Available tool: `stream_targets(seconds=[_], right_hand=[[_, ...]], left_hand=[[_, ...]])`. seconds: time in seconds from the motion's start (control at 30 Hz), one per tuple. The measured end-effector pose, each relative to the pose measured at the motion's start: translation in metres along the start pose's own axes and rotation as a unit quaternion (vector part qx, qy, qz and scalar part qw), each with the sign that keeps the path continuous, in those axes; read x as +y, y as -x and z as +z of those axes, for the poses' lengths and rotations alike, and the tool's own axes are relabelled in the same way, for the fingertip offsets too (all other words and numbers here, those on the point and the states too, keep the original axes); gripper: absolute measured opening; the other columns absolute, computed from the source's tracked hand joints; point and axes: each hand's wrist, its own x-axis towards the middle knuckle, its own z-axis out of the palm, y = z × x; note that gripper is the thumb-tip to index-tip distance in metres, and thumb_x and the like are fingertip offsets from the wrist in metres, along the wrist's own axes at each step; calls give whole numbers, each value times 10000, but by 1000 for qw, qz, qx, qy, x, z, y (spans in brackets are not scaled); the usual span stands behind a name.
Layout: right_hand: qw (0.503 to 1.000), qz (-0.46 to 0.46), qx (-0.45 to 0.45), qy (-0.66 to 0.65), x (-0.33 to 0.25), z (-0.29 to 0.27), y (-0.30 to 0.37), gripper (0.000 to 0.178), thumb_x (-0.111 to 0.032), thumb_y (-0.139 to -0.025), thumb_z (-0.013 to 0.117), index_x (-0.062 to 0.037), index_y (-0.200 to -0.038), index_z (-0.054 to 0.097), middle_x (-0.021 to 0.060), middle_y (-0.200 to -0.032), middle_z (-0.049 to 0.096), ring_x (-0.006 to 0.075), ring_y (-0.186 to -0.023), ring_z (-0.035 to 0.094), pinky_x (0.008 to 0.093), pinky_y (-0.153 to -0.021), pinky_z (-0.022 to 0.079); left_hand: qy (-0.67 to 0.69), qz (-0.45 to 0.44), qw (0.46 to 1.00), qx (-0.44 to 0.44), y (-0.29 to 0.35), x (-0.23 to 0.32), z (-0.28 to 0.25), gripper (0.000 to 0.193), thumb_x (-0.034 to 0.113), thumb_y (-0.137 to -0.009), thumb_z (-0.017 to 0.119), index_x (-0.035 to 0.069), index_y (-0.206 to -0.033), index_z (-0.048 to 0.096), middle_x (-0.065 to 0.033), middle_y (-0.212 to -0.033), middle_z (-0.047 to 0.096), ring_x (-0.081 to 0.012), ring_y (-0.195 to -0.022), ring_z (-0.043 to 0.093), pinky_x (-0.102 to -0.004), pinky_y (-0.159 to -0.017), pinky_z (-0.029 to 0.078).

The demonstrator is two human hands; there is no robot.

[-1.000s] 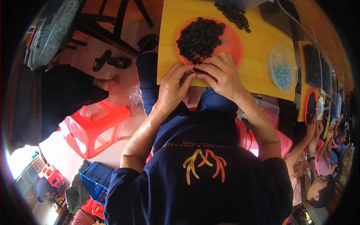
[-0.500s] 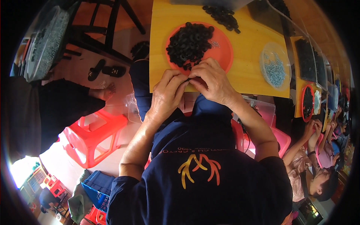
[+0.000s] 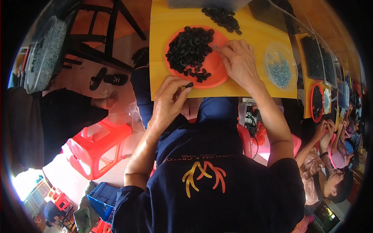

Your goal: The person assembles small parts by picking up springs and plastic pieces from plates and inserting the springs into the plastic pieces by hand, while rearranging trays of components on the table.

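My left hand (image 3: 168, 100) is closed at the near edge of the yellow table. It pinches a small black rubber piece (image 3: 189, 85) between thumb and forefinger. My right hand (image 3: 239, 61) reaches over the right side of an orange-red plate (image 3: 217, 73). Its fingertips are drawn together at a little heap of silvery metal bits (image 3: 213, 46); whether one is between them is too small to see. A large pile of black ring-like rubber pieces (image 3: 190, 44) covers the plate's left part, and several smaller black pieces (image 3: 200, 74) lie near its front.
A clear round tub (image 3: 278, 72) of small silvery-blue parts stands to the right on the yellow table (image 3: 159, 42). More black pieces (image 3: 222, 18) lie beyond the plate. A red stool (image 3: 97, 145) and a person's leg (image 3: 74, 105) are at left; other people (image 3: 316, 174) sit at right.
My hands have parted. The right moved up and right to the metal bits; the left stayed near the table edge, the black piece now showing in its fingers. The view shifted slightly.
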Motion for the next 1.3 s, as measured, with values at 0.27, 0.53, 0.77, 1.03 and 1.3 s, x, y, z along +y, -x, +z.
stream_targets(seconds=[0.27,0.53,0.77,1.03,1.3], right_hand=[[997,-5,-69,27,3,-9,5,247,-35,-764,661,-96,-986,749,61,-1013,631,267,-987,545,398,-872,396],[999,8,-45,6,10,-14,6,139,-124,-820,700,-106,-946,758,41,-995,646,250,-990,548,386,-877,392],[992,-35,-118,29,6,-17,0,147,-206,-819,736,-125,-939,759,29,-952,658,232,-956,547,380,-856,390],[976,-101,-191,26,5,-14,-9,125,-171,-831,710,-71,-906,715,73,-920,672,242,-955,568,374,-857,411],[941,1,-231,-248,-19,-33,-10,125,-78,-850,709,-20,-927,631,82,-900,637,215,-873,620,352,-826,481]], left_hand=[[80,-33,996,25,0,-4,-3,150,-7,-890,695,-15,-1039,682,-66,-987,607,-81,-690,558,-223,-586,460],[220,-113,969,22,1,-8,-8,157,-4,-929,666,-48,-1078,648,-26,-970,570,-57,-710,560,-211,-607,495],[249,-128,960,11,1,-1,-9,160,11,-934,667,-42,-1084,650,-23,-961,565,-54,-706,553,-217,-618,500],[290,-161,943,9,-1,-3,-5,169,90,-931,701,20,-1082,673,28,-772,598,-32,-678,539,-185,-580,445],[313,-192,930,-9,-7,-3,-1,208,123,-917,724,39,-1101,677,43,-759,608,-26,-668,532,-178,-591,425]])
